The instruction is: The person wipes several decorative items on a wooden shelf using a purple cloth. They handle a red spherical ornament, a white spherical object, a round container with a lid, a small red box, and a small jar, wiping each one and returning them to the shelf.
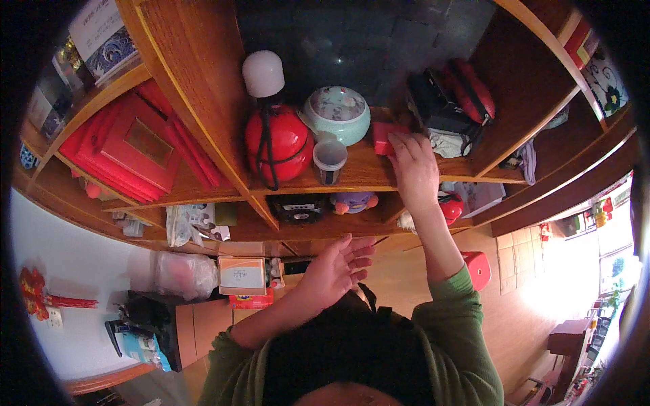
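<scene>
My right hand (pixel 417 165) reaches onto the wooden shelf (pixel 370 172), its fingers closed on the right end of a small red box (pixel 383 138). Left of the box stands a pale green ceramic pot (pixel 339 119) with a floral top. In front of the pot is a small clear container with a whitish lid (pixel 330 156). A glossy red round object with a black cord (pixel 280 139) sits further left. My left hand (pixel 337 271) hangs in front of the shelf unit, empty, with its fingers apart.
Right of my right hand lie a black box (pixel 435 104), a red zip case (pixel 469 91) and a crumpled pale cloth (pixel 449 143). A white rounded object (pixel 263 73) stands behind the cord. Upright dividers (pixel 195 101) flank this compartment. Below are a purple toy (pixel 354 201) and a red stool (pixel 476 270).
</scene>
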The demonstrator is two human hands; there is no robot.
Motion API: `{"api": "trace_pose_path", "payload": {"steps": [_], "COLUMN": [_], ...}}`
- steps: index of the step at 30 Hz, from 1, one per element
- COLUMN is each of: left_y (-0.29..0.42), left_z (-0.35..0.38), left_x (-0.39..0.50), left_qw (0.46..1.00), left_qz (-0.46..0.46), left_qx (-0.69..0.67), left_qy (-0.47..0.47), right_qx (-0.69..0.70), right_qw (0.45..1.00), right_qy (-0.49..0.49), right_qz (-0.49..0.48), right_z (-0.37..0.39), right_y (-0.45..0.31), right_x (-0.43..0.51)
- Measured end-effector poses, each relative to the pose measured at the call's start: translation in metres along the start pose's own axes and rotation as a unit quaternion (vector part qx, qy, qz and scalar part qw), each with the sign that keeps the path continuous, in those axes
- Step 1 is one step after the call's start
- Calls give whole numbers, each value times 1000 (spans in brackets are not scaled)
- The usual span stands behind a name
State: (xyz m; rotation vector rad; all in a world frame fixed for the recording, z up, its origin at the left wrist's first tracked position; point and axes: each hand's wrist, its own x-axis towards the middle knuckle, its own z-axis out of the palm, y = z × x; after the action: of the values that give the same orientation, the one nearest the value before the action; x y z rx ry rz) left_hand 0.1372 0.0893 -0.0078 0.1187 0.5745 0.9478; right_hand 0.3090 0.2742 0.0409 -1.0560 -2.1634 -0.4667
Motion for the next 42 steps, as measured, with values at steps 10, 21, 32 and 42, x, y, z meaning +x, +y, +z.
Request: {"api": "trace_pose_path", "payload": {"steps": [10, 21, 32, 42], "left_y": [1, 6, 8, 2], "left_z": [-19, -29, -29, -34], "left_x": [-3, -8, -2, 0], "left_qw": [999, 998, 998, 998], "left_qz": [14, 27, 16, 30], "left_qx": [-37, -54, -62, -57], "left_qy": [-9, 20, 12, 18], "right_qx": [-20, 139, 119, 135], "right_qw": [999, 987, 985, 990], "right_qy": [-46, -53, -110, 10], "right_qz": [22, 65, 63, 47], "right_z": [41, 36, 31, 25], "right_y": [21, 5, 4, 2], "right_x": [27, 2, 10, 9]}}
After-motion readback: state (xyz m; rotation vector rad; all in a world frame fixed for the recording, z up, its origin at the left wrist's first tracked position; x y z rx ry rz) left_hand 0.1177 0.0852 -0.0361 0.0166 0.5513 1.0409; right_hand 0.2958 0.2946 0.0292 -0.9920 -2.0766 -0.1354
